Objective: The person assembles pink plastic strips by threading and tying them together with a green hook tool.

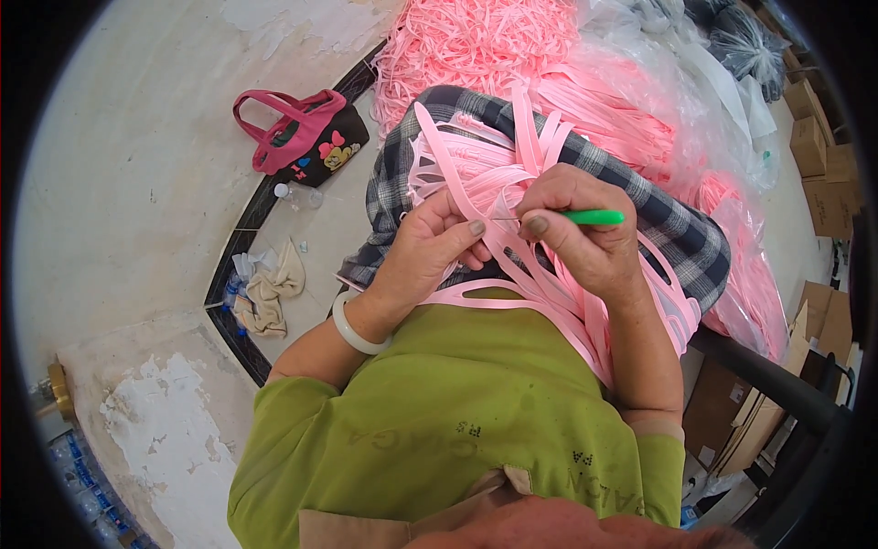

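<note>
On my lap lie many flat pink straps (466,157), some with long slits, across dark plaid cloth (672,224). My left hand (425,245), with a white bangle (352,328) at its wrist, pinches one pink strap (439,151) between thumb and fingers. Close by on the right, my right hand (590,238) is closed round a thin tool with a green handle (599,218). Its fine metal shaft points left toward the pinched strap, near my left thumb. Whether the tip touches or passes through the strap is too small to tell.
Beyond my knees rises a heap of pink strips (476,46), with bundled straps (613,119) and clear plastic (704,101) beside it. At left stand a pink-and-black handbag (315,137), a small bottle (299,195) and a beige cloth (274,288). Cardboard boxes (828,197) line the right.
</note>
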Demonstrator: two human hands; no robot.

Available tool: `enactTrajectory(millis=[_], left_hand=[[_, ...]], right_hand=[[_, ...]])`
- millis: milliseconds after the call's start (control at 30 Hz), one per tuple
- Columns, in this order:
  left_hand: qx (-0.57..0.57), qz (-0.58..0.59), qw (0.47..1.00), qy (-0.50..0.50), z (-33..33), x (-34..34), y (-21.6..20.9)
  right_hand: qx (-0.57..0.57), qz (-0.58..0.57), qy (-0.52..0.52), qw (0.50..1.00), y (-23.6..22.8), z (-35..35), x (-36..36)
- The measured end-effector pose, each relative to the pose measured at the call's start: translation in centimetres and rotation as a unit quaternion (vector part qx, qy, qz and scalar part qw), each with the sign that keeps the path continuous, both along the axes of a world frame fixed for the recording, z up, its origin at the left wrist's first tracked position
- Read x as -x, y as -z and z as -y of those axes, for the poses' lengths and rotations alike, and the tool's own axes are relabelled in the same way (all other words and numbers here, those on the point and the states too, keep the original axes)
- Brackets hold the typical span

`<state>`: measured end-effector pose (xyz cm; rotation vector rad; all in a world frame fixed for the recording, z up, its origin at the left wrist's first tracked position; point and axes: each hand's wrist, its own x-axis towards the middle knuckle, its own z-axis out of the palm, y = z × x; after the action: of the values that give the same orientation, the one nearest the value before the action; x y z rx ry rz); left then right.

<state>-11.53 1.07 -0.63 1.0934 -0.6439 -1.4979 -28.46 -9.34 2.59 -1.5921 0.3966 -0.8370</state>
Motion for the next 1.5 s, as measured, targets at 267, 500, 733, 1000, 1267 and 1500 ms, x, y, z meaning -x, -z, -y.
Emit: enactTrajectory(millis=[267,500,733,1000,1267,1500], left_hand=[[0.002,0.029,0.999,0.016,-0.4,-0.1,0.0],[0.105,-0.052,0.988,0.101,-1.8,-1.0,0.9],[0.107,-0.049,0.985,0.128,-1.6,-0.9,0.2],[0.123,-0.111,0.975,0.148,-1.6,-1.2,1.0],[0.094,-0.074,0.985,0.121,-1.4,-0.1,-0.3],[0.088,-0.077,0.983,0.142,-1.7,-0.7,-0.1]], right_hand=[[0.282,-0.094,0.010,0.955,-0.2,-0.6,-0.1],[-0.059,-0.052,0.125,0.989,-0.1,2.3,2.0],[-0.200,0.077,0.063,0.975,-0.8,2.9,3.0],[-0.285,0.267,0.114,0.914,-1.0,4.1,3.4],[-0.018,-0.149,0.007,0.989,0.4,2.0,1.4],[-0.081,-0.252,-0.167,0.950,0.7,0.6,-0.1]])
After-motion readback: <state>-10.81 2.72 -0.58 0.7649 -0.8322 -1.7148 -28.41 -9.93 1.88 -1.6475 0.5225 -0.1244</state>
